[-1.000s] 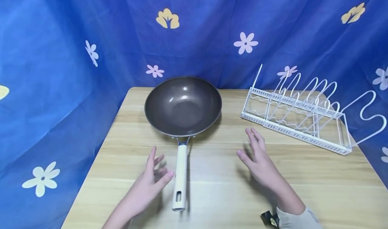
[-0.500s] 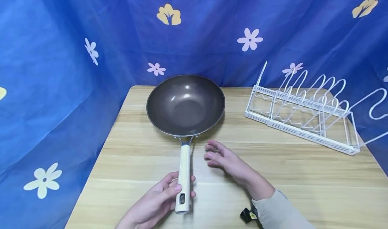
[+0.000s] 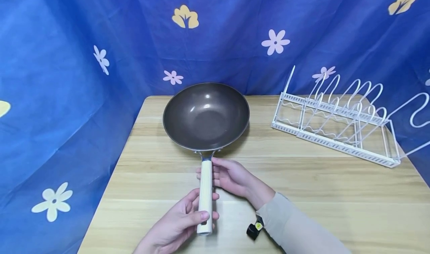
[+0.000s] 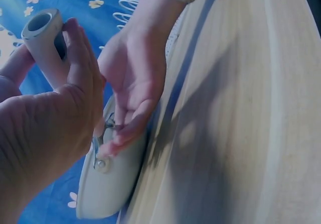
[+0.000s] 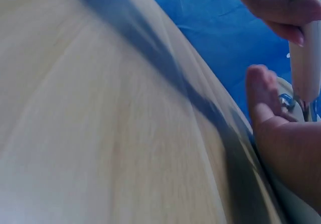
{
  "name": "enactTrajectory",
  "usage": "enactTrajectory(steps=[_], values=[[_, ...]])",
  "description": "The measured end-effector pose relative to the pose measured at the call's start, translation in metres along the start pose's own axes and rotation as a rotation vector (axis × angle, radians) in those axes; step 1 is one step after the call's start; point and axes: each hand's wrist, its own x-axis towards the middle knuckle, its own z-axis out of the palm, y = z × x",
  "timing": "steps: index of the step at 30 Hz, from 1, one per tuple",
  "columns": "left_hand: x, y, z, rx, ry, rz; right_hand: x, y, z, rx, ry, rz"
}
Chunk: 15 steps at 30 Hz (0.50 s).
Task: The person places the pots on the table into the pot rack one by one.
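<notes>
A dark-lined wok point(image 3: 206, 115) with a pale outer wall sits toward the back of the table, its cream handle point(image 3: 205, 183) pointing at me. My left hand point(image 3: 181, 222) grips the handle near its end, thumb on top and fingers wrapped beneath. Farther up, by the metal bracket, my right hand point(image 3: 235, 177) reaches in from the right with its fingers passing under the handle. In the left wrist view that right hand point(image 4: 135, 78) has its fingers extended below the handle, toward the wok's wall point(image 4: 110, 184). Whether it touches the handle is unclear.
A white wire rack point(image 3: 336, 130) with several looped dividers stands at the right of the wooden table point(image 3: 302, 194). Behind and to the left hangs a blue flowered cloth point(image 3: 228, 33). A black wrist device point(image 3: 253, 229) sits at the right cuff.
First my left hand closed round the handle's end. My right hand moved left from the table's middle until its fingers came under the handle. The wok has stayed about where it was.
</notes>
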Motion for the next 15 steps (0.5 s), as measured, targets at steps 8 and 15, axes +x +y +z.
enactTrajectory(steps=[8,15], values=[[0.0004,0.0002,0.007,0.035,-0.007,0.015,0.0089,0.0017,0.005,0.123,-0.112,-0.021],[0.0001,-0.0029,0.0108,0.091,-0.038,0.046,0.0084,0.0062,0.0007,0.11,-0.144,-0.039]])
